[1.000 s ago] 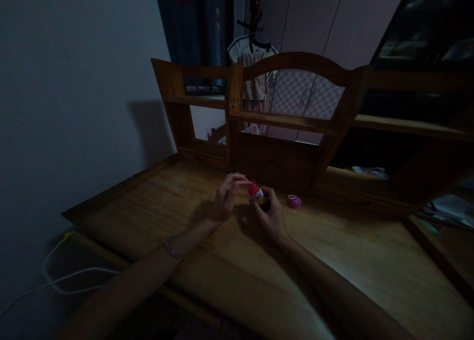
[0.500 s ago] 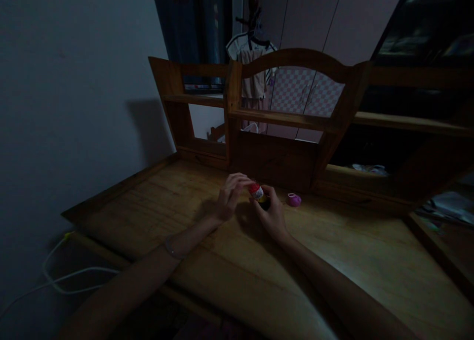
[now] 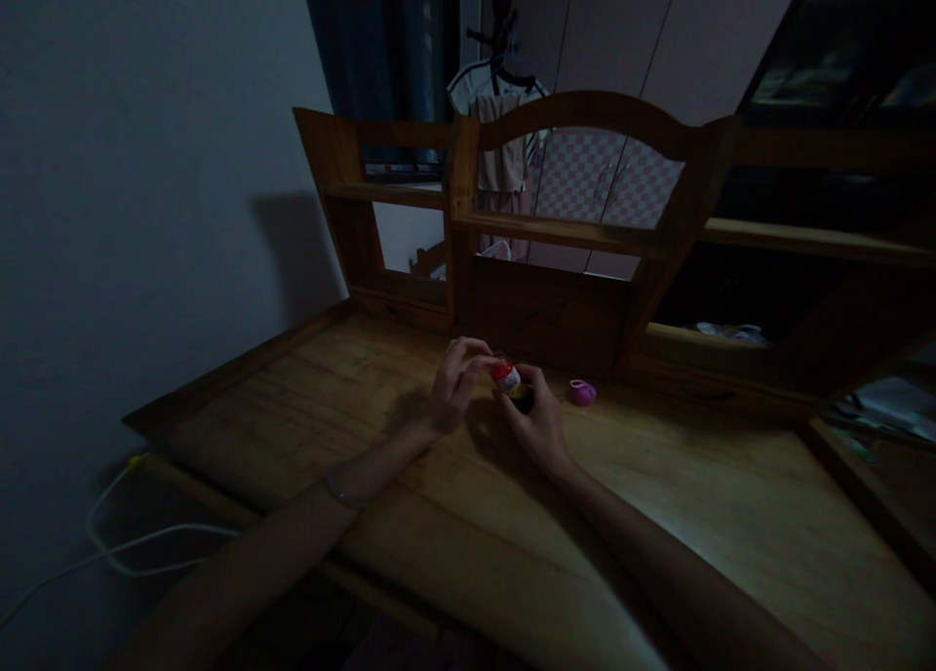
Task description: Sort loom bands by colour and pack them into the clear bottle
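My right hand [image 3: 539, 422] is wrapped round a small bottle [image 3: 506, 375], which tilts to the left above the desk. The bottle has a red upper part, a white label and some yellow and dark colour lower down, partly covered by my fingers. My left hand [image 3: 457, 388] is beside it with fingers stretched out and apart. Its fingertips reach the red top; whether they press on it I cannot tell. To the right of my right hand, a small purple object [image 3: 583, 393] with a pale pink loop lies on the desk.
The wooden desk [image 3: 351, 408] carries a shelf unit [image 3: 556, 232] along its back edge. A wall [image 3: 161, 213] bounds the left side. A white cable [image 3: 168, 532] hangs at the lower left. Papers or plastic items [image 3: 896, 408] lie at the far right.
The left fingers shift slightly at the bottle's red top. My right hand keeps its hold on the bottle, and the purple object stays put. The view moves very little.
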### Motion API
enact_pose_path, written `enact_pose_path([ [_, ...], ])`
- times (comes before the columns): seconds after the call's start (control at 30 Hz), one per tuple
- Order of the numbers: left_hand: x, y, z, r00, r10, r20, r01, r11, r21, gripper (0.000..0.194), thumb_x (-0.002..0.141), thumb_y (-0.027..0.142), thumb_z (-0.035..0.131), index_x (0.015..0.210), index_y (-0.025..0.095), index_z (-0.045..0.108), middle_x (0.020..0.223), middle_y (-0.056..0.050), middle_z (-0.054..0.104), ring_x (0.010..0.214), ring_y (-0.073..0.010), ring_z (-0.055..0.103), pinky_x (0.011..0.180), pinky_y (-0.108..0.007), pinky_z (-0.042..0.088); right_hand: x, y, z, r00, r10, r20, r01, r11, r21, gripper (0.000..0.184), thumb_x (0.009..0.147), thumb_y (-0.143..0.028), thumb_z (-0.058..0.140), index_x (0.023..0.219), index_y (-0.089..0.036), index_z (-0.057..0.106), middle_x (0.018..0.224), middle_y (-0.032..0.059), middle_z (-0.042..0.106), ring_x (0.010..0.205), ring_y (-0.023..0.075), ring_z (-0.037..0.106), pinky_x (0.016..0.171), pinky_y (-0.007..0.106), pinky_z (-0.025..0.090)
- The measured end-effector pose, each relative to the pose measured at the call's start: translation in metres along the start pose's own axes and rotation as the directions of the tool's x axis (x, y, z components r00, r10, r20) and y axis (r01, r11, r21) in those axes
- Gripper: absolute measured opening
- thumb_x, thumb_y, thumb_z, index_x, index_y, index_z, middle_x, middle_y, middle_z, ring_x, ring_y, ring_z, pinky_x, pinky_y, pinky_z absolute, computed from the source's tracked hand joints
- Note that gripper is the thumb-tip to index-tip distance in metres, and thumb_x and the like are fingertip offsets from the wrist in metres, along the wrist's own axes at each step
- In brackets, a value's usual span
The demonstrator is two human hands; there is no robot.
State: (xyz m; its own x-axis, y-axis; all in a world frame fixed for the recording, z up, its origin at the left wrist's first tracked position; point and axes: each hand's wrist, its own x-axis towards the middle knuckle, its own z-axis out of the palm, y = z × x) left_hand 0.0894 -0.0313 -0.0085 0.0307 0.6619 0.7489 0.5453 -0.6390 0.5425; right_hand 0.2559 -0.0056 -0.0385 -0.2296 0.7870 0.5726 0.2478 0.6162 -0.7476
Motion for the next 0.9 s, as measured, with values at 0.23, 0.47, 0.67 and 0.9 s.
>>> enact_pose_path([
  [0.23, 0.0017, 0.0004, -0.0002, 1.000, -0.006, -0.007, 0.006, 1.000, -0.005, 0.045, 0.102, 0.039, 0.028, 0.105, 0.021, 0.069, 0.110, -0.008, 0.055, 0.110, -0.0219, 0.051, 0.103, -0.042, 0.040, -0.0003, -0.0024, -0.0014, 1.000, -0.009, 0.017, 0.009, 1.000, 0.010, 0.031, 0.088, -0.034, 0.059, 0.116, -0.022, 0.053, 0.110, 0.0072, 0.064, 0.100, 0.0235, 0.060, 0.087, 0.037, 0.047],
  [0.47, 0.0008, 0.0000, -0.0001, 1.000, 0.007, -0.020, -0.007, 1.000, -0.005, 0.045, 0.102, 0.040, 0.027, 0.112, 0.023, 0.067, 0.112, -0.008, 0.054, 0.112, -0.0224, 0.052, 0.104, -0.043, 0.040, -0.0002, -0.0016, -0.0011, 1.000, -0.003, 0.004, 0.003, 1.000, 0.001, 0.031, 0.087, -0.034, 0.059, 0.116, -0.023, 0.054, 0.109, 0.0073, 0.064, 0.099, 0.0240, 0.060, 0.086, 0.038, 0.047],
  [0.67, 0.0007, 0.0026, -0.0020, 0.999, -0.009, -0.053, 0.009, 1.000, -0.014, 0.047, 0.102, 0.041, 0.025, 0.112, 0.021, 0.067, 0.113, -0.009, 0.053, 0.112, -0.0221, 0.052, 0.103, -0.041, 0.041, 0.0000, -0.0032, -0.0007, 1.000, -0.004, 0.001, 0.004, 1.000, -0.007, 0.031, 0.087, -0.033, 0.058, 0.115, -0.022, 0.053, 0.108, 0.0070, 0.064, 0.097, 0.0232, 0.060, 0.085, 0.036, 0.047],
  [0.9, 0.0022, 0.0005, -0.0020, 0.992, -0.037, -0.119, 0.036, 0.999, -0.010, 0.046, 0.102, 0.038, 0.024, 0.110, 0.020, 0.066, 0.113, -0.009, 0.054, 0.113, -0.0216, 0.052, 0.104, -0.039, 0.040, -0.0005, -0.0036, -0.0021, 1.000, 0.002, 0.007, -0.002, 1.000, -0.007, 0.034, 0.088, -0.038, 0.058, 0.117, -0.021, 0.053, 0.110, 0.0084, 0.064, 0.100, 0.0242, 0.060, 0.087, 0.038, 0.046],
])
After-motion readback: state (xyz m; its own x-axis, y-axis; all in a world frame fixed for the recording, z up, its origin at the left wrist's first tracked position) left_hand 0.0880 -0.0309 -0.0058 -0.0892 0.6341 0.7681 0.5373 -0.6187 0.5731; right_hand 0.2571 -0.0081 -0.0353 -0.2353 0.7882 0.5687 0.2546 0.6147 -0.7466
